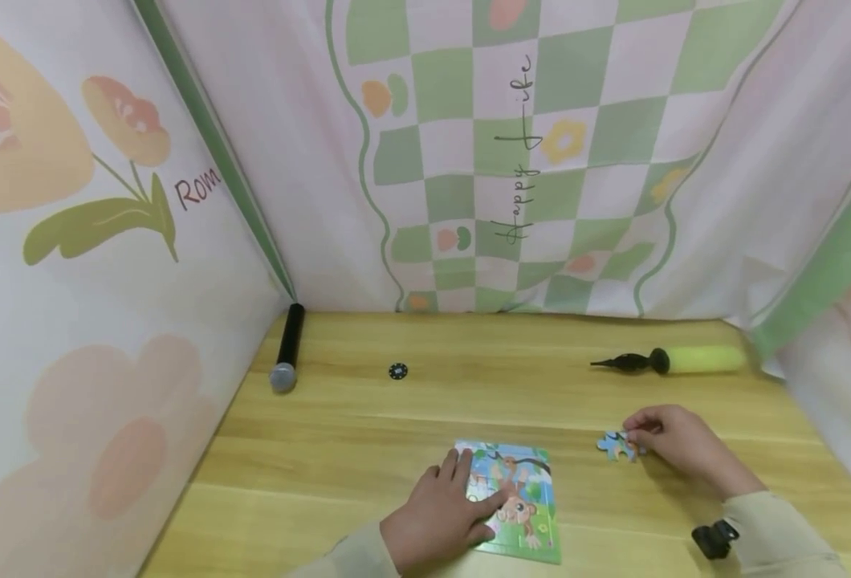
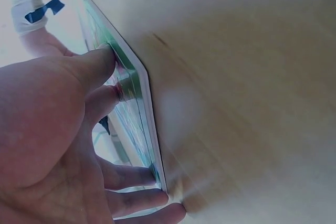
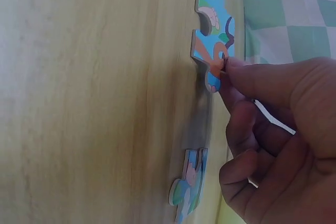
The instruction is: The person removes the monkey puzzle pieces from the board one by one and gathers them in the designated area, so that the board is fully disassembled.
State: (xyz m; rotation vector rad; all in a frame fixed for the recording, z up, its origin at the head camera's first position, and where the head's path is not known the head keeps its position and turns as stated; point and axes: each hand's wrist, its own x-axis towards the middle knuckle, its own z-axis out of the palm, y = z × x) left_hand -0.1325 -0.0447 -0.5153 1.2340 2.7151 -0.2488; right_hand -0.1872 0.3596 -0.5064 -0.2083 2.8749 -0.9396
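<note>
A rectangular jigsaw puzzle (image 1: 527, 522) with a monkey picture lies on the wooden table. My left hand (image 1: 443, 510) rests on its left part, fingers spread; the thumb (image 2: 100, 66) and fingertips touch the board in the left wrist view. To the right of the puzzle, my right hand (image 1: 674, 441) pinches a blue and orange jigsaw piece (image 3: 212, 45) at one end between thumb and fingers. Another jigsaw piece (image 3: 189, 184) lies on the table beside that hand in the right wrist view.
A black microphone (image 1: 290, 345) lies at the back left, with a black round chip (image 1: 398, 371) to its right. A yellow-green hand pump (image 1: 700, 360) with a black nozzle lies at the back right. Printed curtains (image 1: 440, 160) stand along the table's back and sides.
</note>
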